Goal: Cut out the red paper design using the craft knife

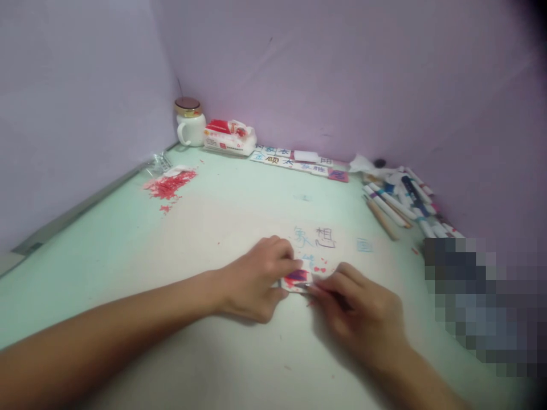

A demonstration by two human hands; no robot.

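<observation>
Pinching a small painted block (296, 277) between thumb and fingers, the left hand (260, 279) held it down on the pale desk (141, 273), just in front of the right hand and to its left. Its fingers were curled nearly closed, with the thumb on the block's near side. The block's upper face was white at the edges, with red and dark purple across the middle. The right hand (363, 310) was folded tightly around a thin pointed tool (303, 285), whose tip lay at the block; most of its length was hidden in the grip. Just beyond the two hands, blue and purple written characters (325, 238) marked the desk, and red crumbs (320, 267) lay between them and the block. Farther off, beyond and to the left of the left hand, sat a heap of red shavings (171, 183), with a lidded white mug (194, 131) and a red-and-white packet (229, 139) behind it. Straight beyond the hands ran rows of lettered tiles (280, 163); beyond the right hand, to its right, lay a pile of markers (387, 205).
</observation>
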